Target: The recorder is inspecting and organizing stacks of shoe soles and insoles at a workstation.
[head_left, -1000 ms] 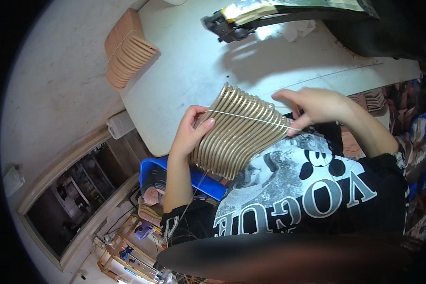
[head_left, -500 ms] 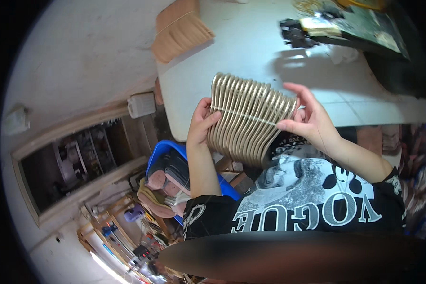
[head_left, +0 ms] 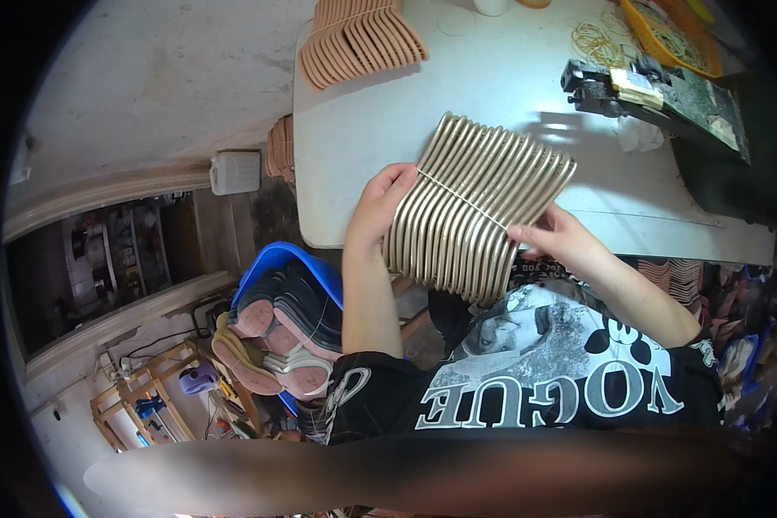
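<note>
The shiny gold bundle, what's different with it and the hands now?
The right hand has moved in and now holds the right side of the gold bundle. The thin band, first pulled out past that side, now lies across it. The left hand still grips the left side.

A bundle (head_left: 473, 233) of slim, curved, gold-metallic pieces is held tilted at the centre of the frame, edges facing up, packed side by side; a thin pale band (head_left: 462, 196) crosses it slantwise, down to the right.
</note>
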A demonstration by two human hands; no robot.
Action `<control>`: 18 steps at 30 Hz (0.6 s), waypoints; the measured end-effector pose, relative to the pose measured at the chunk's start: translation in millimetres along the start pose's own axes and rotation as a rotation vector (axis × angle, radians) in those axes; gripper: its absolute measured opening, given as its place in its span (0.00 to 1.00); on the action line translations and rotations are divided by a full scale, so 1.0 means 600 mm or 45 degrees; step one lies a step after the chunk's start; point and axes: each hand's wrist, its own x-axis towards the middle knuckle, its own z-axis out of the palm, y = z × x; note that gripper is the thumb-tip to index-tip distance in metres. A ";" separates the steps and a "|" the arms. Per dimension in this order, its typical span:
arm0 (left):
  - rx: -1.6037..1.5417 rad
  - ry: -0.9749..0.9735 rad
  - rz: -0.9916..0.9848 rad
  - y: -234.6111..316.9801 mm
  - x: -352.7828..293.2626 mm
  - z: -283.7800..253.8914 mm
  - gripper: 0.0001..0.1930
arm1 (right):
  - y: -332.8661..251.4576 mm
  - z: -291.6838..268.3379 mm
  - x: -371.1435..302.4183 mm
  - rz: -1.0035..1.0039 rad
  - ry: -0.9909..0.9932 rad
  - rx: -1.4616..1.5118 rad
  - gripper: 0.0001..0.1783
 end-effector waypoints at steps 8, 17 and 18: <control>0.140 -0.239 0.208 0.018 0.040 0.005 0.29 | 0.000 0.048 0.022 -0.271 0.145 0.675 0.36; -0.217 -0.423 0.710 0.045 -0.008 0.034 0.32 | -0.082 0.081 -0.053 -0.863 0.254 -0.058 0.22; -0.306 -0.522 0.843 0.052 -0.014 0.037 0.32 | -0.086 0.086 -0.060 -0.955 0.248 -0.081 0.23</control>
